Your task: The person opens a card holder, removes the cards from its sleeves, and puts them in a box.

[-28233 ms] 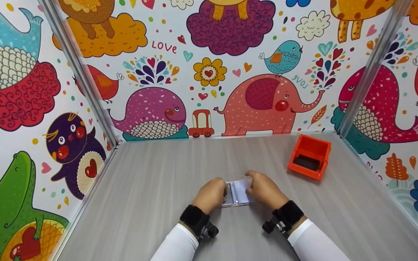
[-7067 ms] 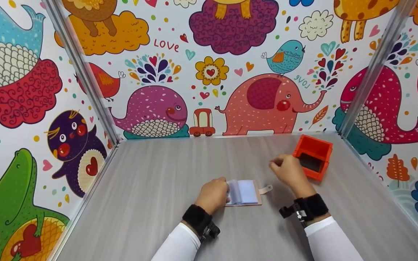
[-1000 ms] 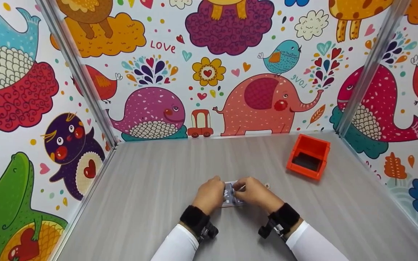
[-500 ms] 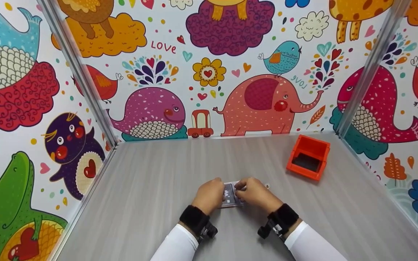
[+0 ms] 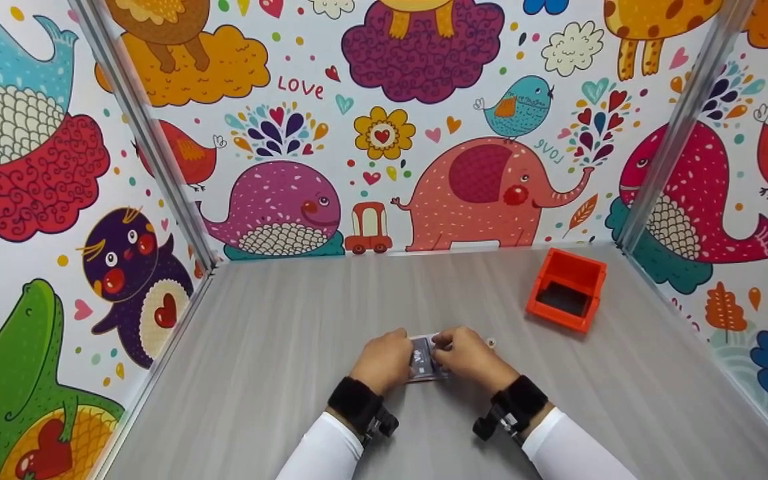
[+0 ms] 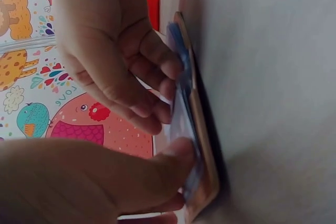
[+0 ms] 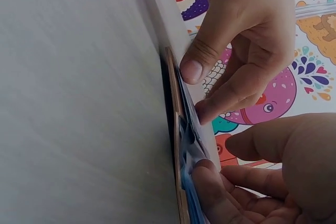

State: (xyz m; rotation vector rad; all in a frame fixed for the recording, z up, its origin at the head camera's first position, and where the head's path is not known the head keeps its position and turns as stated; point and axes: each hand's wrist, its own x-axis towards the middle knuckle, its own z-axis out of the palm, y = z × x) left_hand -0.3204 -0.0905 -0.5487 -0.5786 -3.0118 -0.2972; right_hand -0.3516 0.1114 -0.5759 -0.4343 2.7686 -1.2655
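A small card holder (image 5: pixel 443 377) with a tan cover and clear plastic sleeves lies spread on the table between the hands. A dark card (image 5: pixel 422 360) with pale "VIP" lettering shows on its left part. My left hand (image 5: pixel 384 360) holds the card at its left side, with the thumb (image 6: pixel 181 153) pressed along it; its other fingers are partly hidden. From the right, my right hand (image 5: pixel 469 355) pinches a clear sleeve (image 7: pixel 198 150) between thumb and fingers. The holder's strap end with a snap (image 5: pixel 491 342) peeks out behind the right hand.
An orange-red bin (image 5: pixel 567 289) with dark flat contents stands at the back right of the grey table (image 5: pixel 291 320). Walls printed with cartoon animals (image 5: pixel 491 193) enclose the back and sides.
Seven seconds ago the right hand was beside the bin; now it is at the holder. In the last second the dark card has shifted slightly right, its lettering more visible.
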